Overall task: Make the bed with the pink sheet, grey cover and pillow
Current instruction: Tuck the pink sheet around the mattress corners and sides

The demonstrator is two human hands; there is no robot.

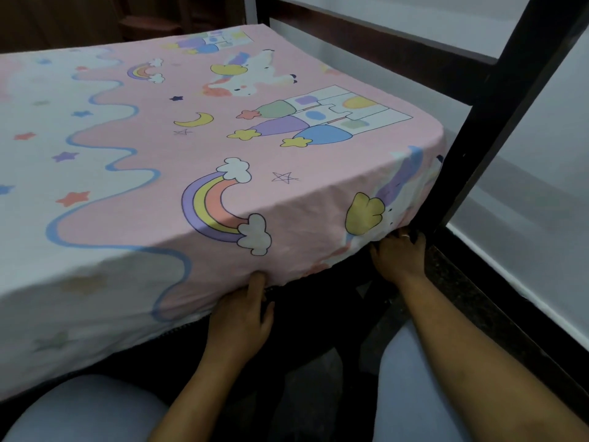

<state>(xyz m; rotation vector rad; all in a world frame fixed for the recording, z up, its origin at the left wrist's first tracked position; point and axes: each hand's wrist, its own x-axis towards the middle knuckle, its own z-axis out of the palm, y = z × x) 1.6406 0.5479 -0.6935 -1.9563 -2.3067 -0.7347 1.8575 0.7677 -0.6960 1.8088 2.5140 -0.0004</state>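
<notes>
Pink sheet (255, 161) lies flat, wrapped over near corner. Left grip (242, 317) touches its lower edge; right grip (398, 255) at corner, fingertips hidden.

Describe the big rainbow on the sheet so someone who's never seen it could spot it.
Start at the pink sheet, then find its near edge just above the left hand. The rainbow there is large and folds over the edge, unlike the small rainbow farther back, which lies flat on top.

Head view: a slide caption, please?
Left hand and right hand tuck in the pink sheet's lower edge.
</notes>
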